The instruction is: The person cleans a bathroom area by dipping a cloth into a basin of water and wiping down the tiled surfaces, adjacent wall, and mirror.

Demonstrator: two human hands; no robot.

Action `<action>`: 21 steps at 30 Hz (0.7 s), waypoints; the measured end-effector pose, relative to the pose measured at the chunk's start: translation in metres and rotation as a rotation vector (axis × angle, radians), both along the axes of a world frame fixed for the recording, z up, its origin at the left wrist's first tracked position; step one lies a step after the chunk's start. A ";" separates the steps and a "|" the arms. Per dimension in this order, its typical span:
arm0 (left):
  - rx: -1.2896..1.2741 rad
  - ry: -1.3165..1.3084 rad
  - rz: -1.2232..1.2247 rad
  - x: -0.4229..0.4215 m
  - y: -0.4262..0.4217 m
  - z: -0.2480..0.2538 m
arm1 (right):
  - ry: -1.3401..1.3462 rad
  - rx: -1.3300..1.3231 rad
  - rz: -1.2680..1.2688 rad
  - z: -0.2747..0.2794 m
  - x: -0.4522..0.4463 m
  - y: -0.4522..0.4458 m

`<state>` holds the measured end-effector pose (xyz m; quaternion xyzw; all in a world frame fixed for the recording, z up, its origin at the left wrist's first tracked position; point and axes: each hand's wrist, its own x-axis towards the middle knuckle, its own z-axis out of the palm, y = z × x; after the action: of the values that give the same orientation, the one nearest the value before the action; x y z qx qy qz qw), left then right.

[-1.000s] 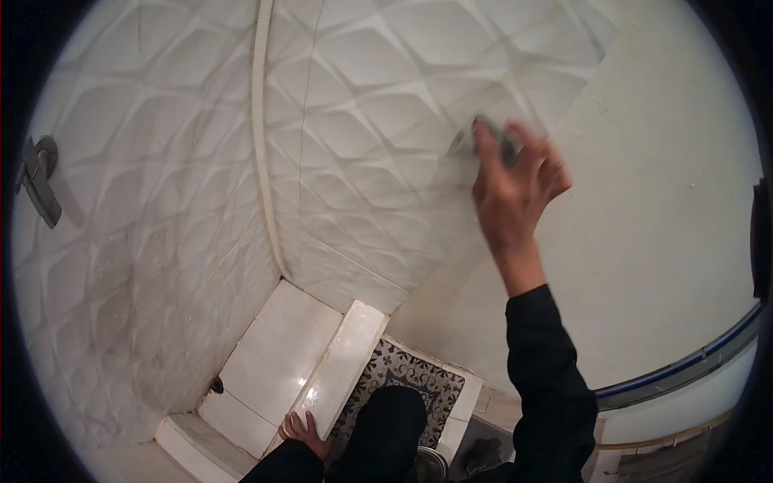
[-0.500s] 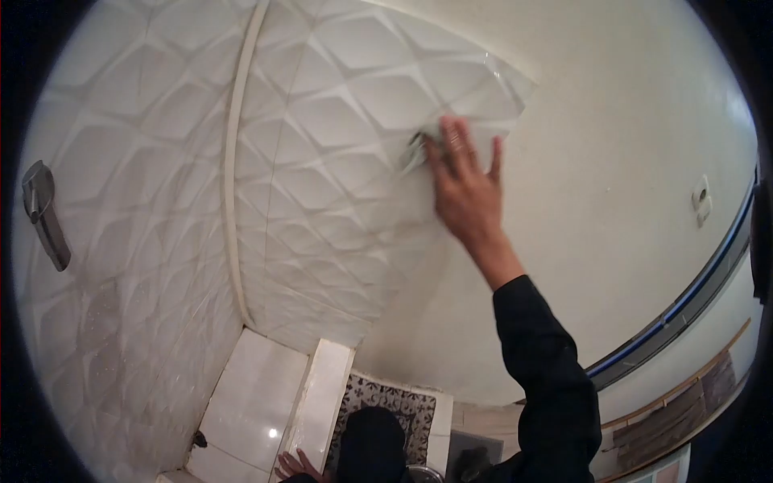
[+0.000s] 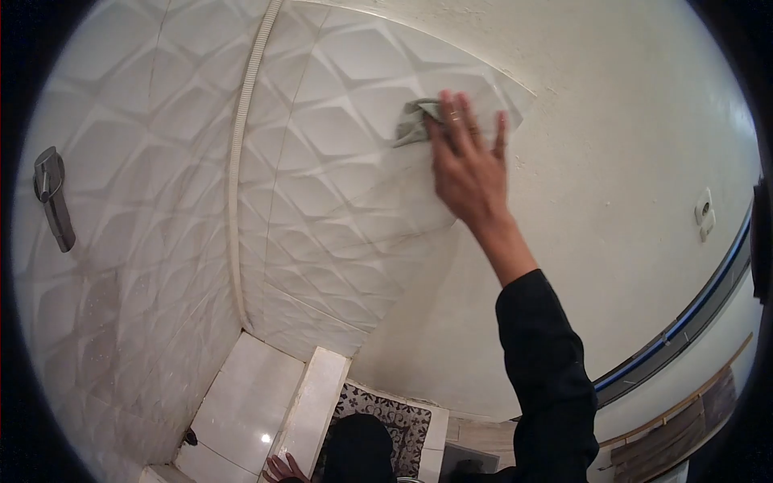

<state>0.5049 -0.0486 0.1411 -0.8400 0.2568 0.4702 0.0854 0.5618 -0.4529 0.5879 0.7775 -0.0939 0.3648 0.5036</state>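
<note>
My right hand (image 3: 471, 165) is pressed against the white embossed wall tiles (image 3: 346, 133), near their right edge. A crumpled grey-green cloth (image 3: 415, 121) sticks out from under its thumb side. The fingers lie fairly flat over the cloth, the little finger apart, and a ring shows on one of them. Low in the view, my left hand (image 3: 283, 468) rests with fingers spread on the white tiled ledge (image 3: 310, 402). Part of this hand is cut off by the bottom edge of the view.
A metal tap handle (image 3: 55, 197) is fixed to the left wall. A pale trim strip (image 3: 240, 153) runs down the corner. On the plain right wall sits a socket (image 3: 705, 211). A patterned mat (image 3: 415, 427) lies on the floor beyond the ledge.
My right hand has slid slightly upward on the tiles, and more of the cloth shows. My left hand stays on the ledge, appearing a little lower as the view has shifted.
</note>
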 end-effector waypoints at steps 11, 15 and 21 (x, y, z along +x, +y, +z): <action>-0.009 -0.132 -0.143 -0.015 0.010 -0.075 | -0.148 -0.090 -0.017 0.039 0.056 0.007; -0.077 -0.112 -0.117 -0.009 0.011 -0.090 | -0.241 -0.034 0.052 0.048 0.095 0.018; -0.067 -0.106 -0.176 -0.013 0.011 -0.070 | -0.140 -0.049 0.022 0.039 0.095 0.028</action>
<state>0.4922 -0.0376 0.0708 -0.8403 0.3402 0.4070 0.1118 0.6572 -0.4248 0.6268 0.7386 -0.1113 0.4262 0.5104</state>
